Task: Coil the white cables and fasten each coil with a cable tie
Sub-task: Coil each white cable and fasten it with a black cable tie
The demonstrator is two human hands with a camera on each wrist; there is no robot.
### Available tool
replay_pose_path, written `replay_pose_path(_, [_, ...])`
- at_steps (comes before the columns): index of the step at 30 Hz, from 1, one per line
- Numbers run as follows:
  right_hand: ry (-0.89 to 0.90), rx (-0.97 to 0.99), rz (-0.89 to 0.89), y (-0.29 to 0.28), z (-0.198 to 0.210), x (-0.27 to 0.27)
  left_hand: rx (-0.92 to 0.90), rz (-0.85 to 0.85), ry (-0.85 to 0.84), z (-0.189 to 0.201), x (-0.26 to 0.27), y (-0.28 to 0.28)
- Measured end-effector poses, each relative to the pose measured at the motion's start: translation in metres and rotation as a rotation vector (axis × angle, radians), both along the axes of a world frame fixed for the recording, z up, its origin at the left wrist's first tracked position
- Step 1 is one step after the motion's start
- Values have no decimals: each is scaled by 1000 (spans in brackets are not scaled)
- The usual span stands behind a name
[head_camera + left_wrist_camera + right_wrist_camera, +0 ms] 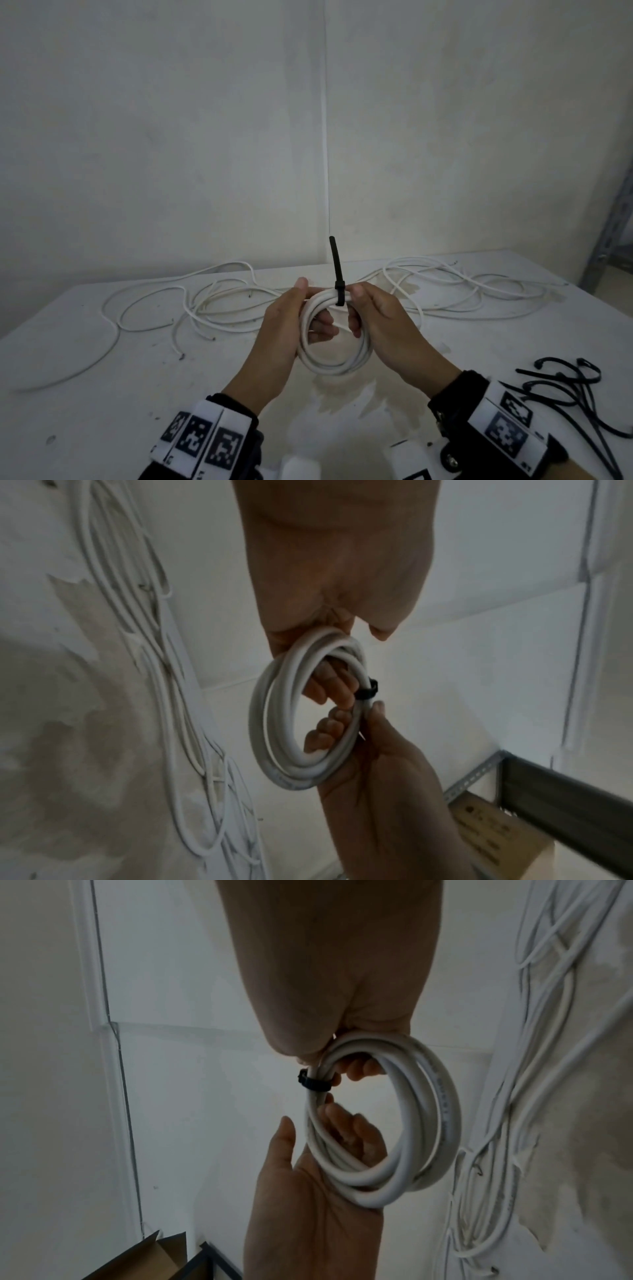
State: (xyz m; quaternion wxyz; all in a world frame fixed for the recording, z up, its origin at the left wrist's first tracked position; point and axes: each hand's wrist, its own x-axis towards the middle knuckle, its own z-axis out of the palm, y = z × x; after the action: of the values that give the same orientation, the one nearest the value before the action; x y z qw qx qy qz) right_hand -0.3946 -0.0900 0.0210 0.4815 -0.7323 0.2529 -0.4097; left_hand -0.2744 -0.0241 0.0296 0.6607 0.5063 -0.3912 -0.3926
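A white cable coil (334,365) is held upright above the table between both hands. A black cable tie (339,295) is wrapped round the top of the coil, its tail pointing straight up. My left hand (308,305) grips the coil's left side, thumb on top and fingers (329,685) through the ring. My right hand (356,310) pinches the coil just right of the tie head, its fingers curled inside the loop. The wrist views show the coil (428,1110) and the tie band (315,1083) closed round the strands.
Several loose white cables (205,308) sprawl across the back of the white table (102,411), with more at the right (462,291). Spare black cable ties (565,387) lie at the right front. A metal shelf frame (613,222) stands beyond the table's right corner.
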Motion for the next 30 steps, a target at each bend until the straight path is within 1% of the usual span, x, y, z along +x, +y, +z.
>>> replay_pose_path(4, [-10,-41,-35,1,2,5,40,17,-104,-3,-5,3])
replay_pose_path(9, [-27,0,6,7,2,13,13,114,-77,1,-3,4])
replay_pose_path(12, [-37,49,38,10,-1,17,20,120,-93,-2,4,5])
replay_pose_path(14, [-22,14,22,11,-4,21,27,115,-132,-6,10,6])
replay_pose_path(15, [-4,-25,-3,11,-6,24,23,120,-179,-9,13,7])
replay_pose_path(18, [35,-100,-56,10,-9,34,-21,162,-426,-17,25,12])
replay_pose_path(20, [40,-87,-67,8,-10,41,-34,137,-496,-20,37,16])
replay_pose_path(22, [50,-52,-63,7,-12,48,-3,90,-558,-21,52,21])
replay_pose_path(24, [77,-32,-50,10,-16,57,44,86,-696,-22,64,26])
replay_pose_path(25, [91,-33,-46,13,-18,62,50,115,-749,-25,69,29])
replay_pose_path(28, [126,-66,-27,24,-23,80,48,269,-798,-35,82,36])
replay_pose_path(30, [150,-54,8,31,-24,92,72,316,-786,-41,92,42])
